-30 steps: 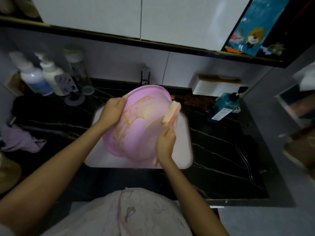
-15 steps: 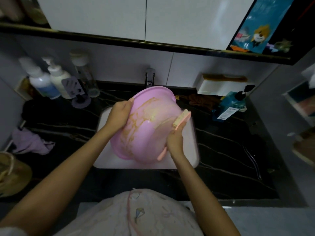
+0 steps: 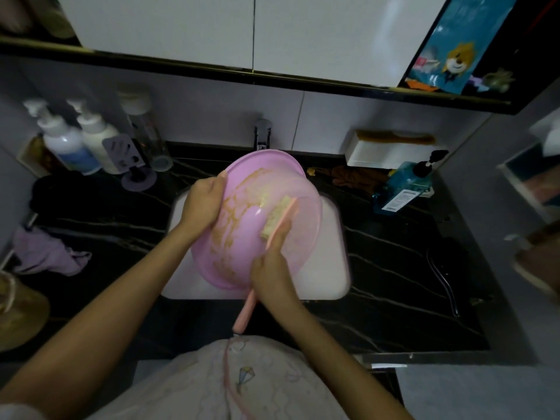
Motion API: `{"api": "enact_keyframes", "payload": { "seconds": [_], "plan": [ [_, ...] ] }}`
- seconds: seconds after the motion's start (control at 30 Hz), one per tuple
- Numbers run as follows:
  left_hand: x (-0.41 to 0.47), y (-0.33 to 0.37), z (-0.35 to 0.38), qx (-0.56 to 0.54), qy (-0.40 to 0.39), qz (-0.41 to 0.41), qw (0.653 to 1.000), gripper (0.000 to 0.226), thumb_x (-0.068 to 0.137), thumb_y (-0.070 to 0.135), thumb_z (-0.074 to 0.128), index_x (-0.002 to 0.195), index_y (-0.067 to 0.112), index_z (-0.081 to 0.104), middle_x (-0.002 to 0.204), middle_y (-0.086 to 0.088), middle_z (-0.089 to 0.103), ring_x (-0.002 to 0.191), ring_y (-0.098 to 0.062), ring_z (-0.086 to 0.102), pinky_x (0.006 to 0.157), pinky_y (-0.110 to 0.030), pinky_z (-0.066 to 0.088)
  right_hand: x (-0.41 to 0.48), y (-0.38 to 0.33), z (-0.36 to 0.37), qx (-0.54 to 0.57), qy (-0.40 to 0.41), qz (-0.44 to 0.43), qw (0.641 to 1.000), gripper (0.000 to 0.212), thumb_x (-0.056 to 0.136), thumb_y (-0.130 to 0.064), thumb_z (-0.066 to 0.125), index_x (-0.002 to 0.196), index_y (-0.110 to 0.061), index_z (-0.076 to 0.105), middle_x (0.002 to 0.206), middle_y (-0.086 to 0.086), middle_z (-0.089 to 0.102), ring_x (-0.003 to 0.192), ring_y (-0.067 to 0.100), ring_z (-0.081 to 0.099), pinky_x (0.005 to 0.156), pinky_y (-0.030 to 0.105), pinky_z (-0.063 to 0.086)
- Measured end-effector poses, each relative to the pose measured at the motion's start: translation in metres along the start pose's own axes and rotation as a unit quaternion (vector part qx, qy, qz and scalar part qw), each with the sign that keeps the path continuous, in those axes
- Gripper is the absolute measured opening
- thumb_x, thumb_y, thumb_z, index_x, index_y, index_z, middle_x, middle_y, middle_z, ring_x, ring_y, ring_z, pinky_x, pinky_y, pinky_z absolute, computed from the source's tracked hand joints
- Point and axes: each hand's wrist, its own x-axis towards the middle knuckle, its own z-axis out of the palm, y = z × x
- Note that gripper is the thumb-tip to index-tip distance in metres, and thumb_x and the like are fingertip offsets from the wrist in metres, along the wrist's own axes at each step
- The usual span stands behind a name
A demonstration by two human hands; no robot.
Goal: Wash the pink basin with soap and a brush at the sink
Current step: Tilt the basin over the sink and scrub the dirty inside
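Observation:
The pink basin (image 3: 242, 225) is tilted on edge over the white sink (image 3: 333, 262), its inside facing me and streaked with brownish suds. My left hand (image 3: 203, 201) grips its left rim. My right hand (image 3: 271, 268) holds a pink long-handled brush (image 3: 280, 218); the pale bristle head lies against the basin's inner wall at the right, and the handle sticks out below my fist toward me. The faucet (image 3: 262, 134) stands behind the basin; no water is visible.
Black marble counter (image 3: 394, 268) surrounds the sink. Pump bottles (image 3: 66, 140) and a clear bottle stand back left, a purple cloth (image 3: 48, 253) at the left, a blue pump bottle (image 3: 406, 186) and a white wall tray (image 3: 391, 153) at the right. Cabinets hang overhead.
My right hand has carried the brush from the basin's right rim down into its inside. The basin now tilts more toward me. My left hand keeps its grip.

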Motion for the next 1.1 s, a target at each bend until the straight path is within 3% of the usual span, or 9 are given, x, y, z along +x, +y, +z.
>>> {"api": "enact_keyframes", "payload": {
  "seconds": [0.07, 0.13, 0.23, 0.3, 0.4, 0.57, 0.7, 0.87, 1.1],
  "plan": [
    [0.001, -0.003, -0.002, 0.008, 0.005, 0.011, 1.000, 0.049, 0.100, 0.034, 0.039, 0.056, 0.015, 0.039, 0.054, 0.000, 0.043, 0.052, -0.011, 0.037, 0.059, -0.033, 0.032, 0.008, 0.009, -0.005, -0.044, 0.022, 0.005, 0.999, 0.024, 0.095, -0.058, 0.027, 0.116, -0.050, 0.036, 0.055, -0.010, 0.047, 0.045, 0.000, 0.045, 0.059, 0.018, 0.043],
    [-0.002, -0.002, 0.000, 0.009, 0.003, 0.022, 1.000, 0.049, 0.100, 0.033, 0.039, 0.054, 0.015, 0.037, 0.053, 0.001, 0.041, 0.052, -0.012, 0.036, 0.058, -0.033, 0.032, 0.023, 0.007, -0.023, 0.008, 0.083, 0.105, 0.991, 0.020, 0.102, -0.044, 0.027, 0.121, -0.049, 0.027, 0.076, 0.006, 0.064, 0.053, 0.010, 0.056, 0.053, 0.020, 0.047],
    [-0.007, 0.005, 0.005, 0.036, -0.002, 0.043, 0.998, 0.050, 0.097, 0.039, 0.038, 0.053, 0.016, 0.035, 0.052, 0.003, 0.040, 0.055, -0.018, 0.038, 0.058, -0.033, 0.032, 0.022, 0.000, -0.028, 0.082, 0.056, 0.123, 0.987, 0.060, 0.095, -0.006, 0.042, 0.147, -0.018, 0.014, 0.136, 0.021, 0.045, 0.110, 0.035, 0.055, 0.092, 0.040, 0.047],
    [-0.006, 0.003, 0.005, 0.051, 0.003, 0.034, 0.998, 0.051, 0.098, 0.039, 0.038, 0.054, 0.015, 0.036, 0.053, 0.003, 0.042, 0.058, -0.020, 0.041, 0.058, -0.032, 0.032, -0.006, -0.018, -0.012, 0.079, -0.001, 0.052, 0.995, 0.078, 0.093, -0.001, 0.040, 0.149, -0.012, -0.013, 0.127, 0.015, 0.047, 0.110, 0.032, 0.052, 0.095, 0.035, 0.043],
    [-0.003, -0.003, -0.001, 0.026, 0.011, 0.031, 0.999, 0.050, 0.098, 0.039, 0.037, 0.053, 0.015, 0.036, 0.052, 0.003, 0.041, 0.053, -0.016, 0.038, 0.058, -0.034, 0.033, -0.008, -0.022, 0.000, 0.026, -0.031, 0.011, 0.999, 0.090, 0.094, -0.008, 0.040, 0.139, -0.021, -0.038, 0.084, -0.001, 0.049, 0.071, 0.018, 0.053, 0.071, 0.026, 0.046],
    [-0.012, 0.002, -0.001, 0.041, -0.008, 0.036, 0.998, 0.039, 0.099, 0.033, 0.036, 0.066, 0.012, 0.044, 0.065, -0.004, 0.050, 0.065, -0.020, 0.044, 0.061, -0.029, 0.027, 0.043, 0.008, -0.056, 0.143, 0.068, 0.116, 0.981, 0.083, 0.091, 0.001, 0.031, 0.147, -0.036, -0.017, 0.095, 0.016, 0.058, 0.058, 0.023, 0.058, 0.046, 0.028, 0.050],
    [-0.019, -0.021, -0.006, -0.004, -0.023, 0.045, 0.999, 0.022, 0.086, 0.040, 0.032, 0.081, 0.023, 0.045, 0.076, 0.006, 0.053, 0.075, -0.014, 0.047, 0.068, -0.031, 0.033, 0.046, 0.016, -0.091, 0.100, 0.115, 0.032, 0.988, 0.059, 0.095, -0.006, 0.036, 0.145, -0.036, 0.027, 0.082, 0.004, 0.054, 0.057, 0.008, 0.048, 0.046, 0.021, 0.037],
    [-0.057, -0.051, 0.001, -0.115, -0.046, 0.062, 0.990, 0.020, 0.094, 0.039, 0.034, 0.083, 0.028, 0.047, 0.079, 0.016, 0.054, 0.074, 0.013, 0.048, 0.072, -0.007, 0.037, 0.051, -0.008, -0.112, -0.111, 0.083, -0.053, 0.989, 0.045, 0.103, -0.035, 0.029, 0.148, -0.035, 0.026, 0.119, 0.009, 0.058, 0.095, 0.017, 0.057, 0.072, 0.025, 0.042],
    [-0.054, -0.035, 0.010, -0.128, 0.007, 0.058, 0.990, 0.047, 0.088, 0.047, 0.037, 0.069, 0.007, 0.053, 0.065, 0.009, 0.055, 0.059, 0.002, 0.043, 0.061, -0.024, 0.038, 0.024, -0.043, -0.091, -0.347, -0.008, -0.164, 0.923, 0.050, 0.102, -0.031, 0.031, 0.150, -0.033, 0.017, 0.115, 0.016, 0.062, 0.097, 0.031, 0.060, 0.071, 0.034, 0.044]
  ]
}}
